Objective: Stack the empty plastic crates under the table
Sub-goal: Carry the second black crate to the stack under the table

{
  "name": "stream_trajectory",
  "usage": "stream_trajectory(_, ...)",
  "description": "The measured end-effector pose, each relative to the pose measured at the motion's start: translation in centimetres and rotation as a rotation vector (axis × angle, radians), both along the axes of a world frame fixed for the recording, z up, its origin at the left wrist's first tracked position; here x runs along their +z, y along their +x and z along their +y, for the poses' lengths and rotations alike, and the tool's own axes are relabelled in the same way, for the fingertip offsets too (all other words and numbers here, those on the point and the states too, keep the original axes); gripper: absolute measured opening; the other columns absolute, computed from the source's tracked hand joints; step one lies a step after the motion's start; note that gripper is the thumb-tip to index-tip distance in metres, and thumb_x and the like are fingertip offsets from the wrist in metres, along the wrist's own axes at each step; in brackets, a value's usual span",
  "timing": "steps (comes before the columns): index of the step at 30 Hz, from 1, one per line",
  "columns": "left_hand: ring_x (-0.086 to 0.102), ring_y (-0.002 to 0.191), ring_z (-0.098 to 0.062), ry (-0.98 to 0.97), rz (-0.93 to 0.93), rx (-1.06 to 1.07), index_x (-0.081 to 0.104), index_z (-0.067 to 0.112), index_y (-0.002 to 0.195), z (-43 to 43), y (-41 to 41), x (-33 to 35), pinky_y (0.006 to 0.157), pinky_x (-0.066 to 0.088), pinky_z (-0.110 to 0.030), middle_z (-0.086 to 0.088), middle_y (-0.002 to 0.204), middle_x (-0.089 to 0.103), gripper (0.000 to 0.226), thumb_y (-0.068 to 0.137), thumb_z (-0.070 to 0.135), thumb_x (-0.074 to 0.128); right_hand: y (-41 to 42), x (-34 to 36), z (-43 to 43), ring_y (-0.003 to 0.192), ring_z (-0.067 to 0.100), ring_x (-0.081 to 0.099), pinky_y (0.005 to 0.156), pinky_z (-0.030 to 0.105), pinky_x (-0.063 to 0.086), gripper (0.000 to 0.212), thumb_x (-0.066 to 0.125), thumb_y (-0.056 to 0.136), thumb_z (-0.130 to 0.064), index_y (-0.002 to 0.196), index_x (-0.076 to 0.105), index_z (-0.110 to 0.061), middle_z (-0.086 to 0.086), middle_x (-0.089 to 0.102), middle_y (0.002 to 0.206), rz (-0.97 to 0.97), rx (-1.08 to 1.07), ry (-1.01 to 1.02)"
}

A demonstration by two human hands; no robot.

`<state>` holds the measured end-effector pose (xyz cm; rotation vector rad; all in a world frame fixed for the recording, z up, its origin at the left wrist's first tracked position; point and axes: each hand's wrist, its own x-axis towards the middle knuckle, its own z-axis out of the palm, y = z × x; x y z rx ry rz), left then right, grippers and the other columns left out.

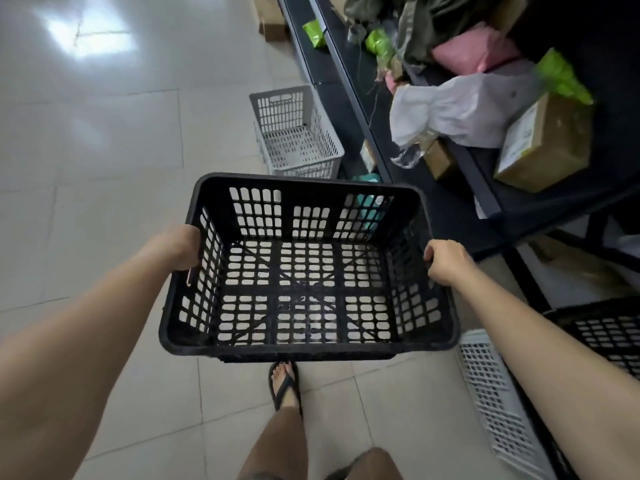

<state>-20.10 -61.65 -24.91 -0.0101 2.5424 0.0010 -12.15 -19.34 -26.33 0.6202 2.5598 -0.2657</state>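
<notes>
I hold an empty black plastic crate level above the tiled floor, in front of my body. My left hand grips its left rim and my right hand grips its right rim. Further ahead an empty grey crate stands on the floor beside the black table. At the lower right, part of another black crate and a grey crate show next to my right forearm.
The table on the right carries cardboard boxes, a white bag, green packets and cloth. More boxes lie under it. My foot in a sandal stands on the pale tiled floor, which stretches out on the left.
</notes>
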Motion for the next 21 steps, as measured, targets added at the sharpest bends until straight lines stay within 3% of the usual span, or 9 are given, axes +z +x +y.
stream_trajectory(4, 0.062, 0.098, -0.036, -0.058, 0.008, -0.126, 0.063, -0.002, 0.103, 5.3, 3.4, 1.3, 0.070, 0.048, -0.034, -0.021, 0.106, 0.066, 0.022, 0.084, 0.001, 0.052, 6.1, 0.9, 4.6, 0.094, 0.027, 0.057, 0.080, 0.035, 0.053, 0.021, 0.059, 0.079, 0.002, 0.087, 0.059, -0.017, 0.011, 0.059, 0.111, 0.012, -0.072, -0.018)
stream_trajectory(7, 0.060, 0.089, -0.034, -0.092, 0.046, -0.220, 0.064, 0.000, 0.101, 9.5, 6.5, 1.4, 0.066, 0.046, -0.031, -0.020, 0.104, 0.066, 0.021, 0.084, 0.003, 0.052, 11.8, 1.5, 8.5, 0.096, 0.029, 0.059, 0.079, 0.035, 0.054, 0.014, 0.060, 0.082, -0.003, 0.090, 0.062, -0.015, 0.011, 0.060, 0.108, 0.014, -0.141, -0.008)
stream_trajectory(11, 0.062, 0.091, -0.036, -0.104, 0.110, -0.324, 0.062, 0.005, 0.096, 15.6, 10.7, 1.3, 0.073, 0.053, -0.037, -0.017, 0.100, 0.065, 0.019, 0.079, 0.004, 0.052, 19.8, 2.4, 13.9, 0.103, 0.031, 0.059, 0.083, 0.036, 0.053, 0.013, 0.062, 0.080, -0.008, 0.092, 0.063, -0.015, 0.010, 0.062, 0.111, 0.009, -0.204, -0.017)
stream_trajectory(16, 0.062, 0.092, -0.035, -0.084, 0.121, -0.473, 0.064, 0.002, 0.099, 26.0, 15.2, 3.1, 0.075, 0.054, -0.038, -0.019, 0.101, 0.066, 0.023, 0.080, 0.002, 0.052, 29.5, 4.7, 20.7, 0.102, 0.030, 0.059, 0.081, 0.035, 0.052, 0.017, 0.060, 0.078, -0.003, 0.086, 0.058, -0.019, 0.012, 0.061, 0.112, -0.005, -0.302, 0.010)
stream_trajectory(21, 0.061, 0.089, -0.033, -0.084, 0.133, -0.678, 0.065, 0.000, 0.100, 36.5, 17.5, 4.7, 0.078, 0.054, -0.037, -0.016, 0.095, 0.065, 0.024, 0.080, 0.003, 0.053, 37.6, 7.1, 27.4, 0.104, 0.030, 0.059, 0.082, 0.032, 0.048, 0.018, 0.059, 0.080, -0.004, 0.093, 0.060, -0.016, 0.013, 0.062, 0.114, -0.028, -0.412, 0.047)
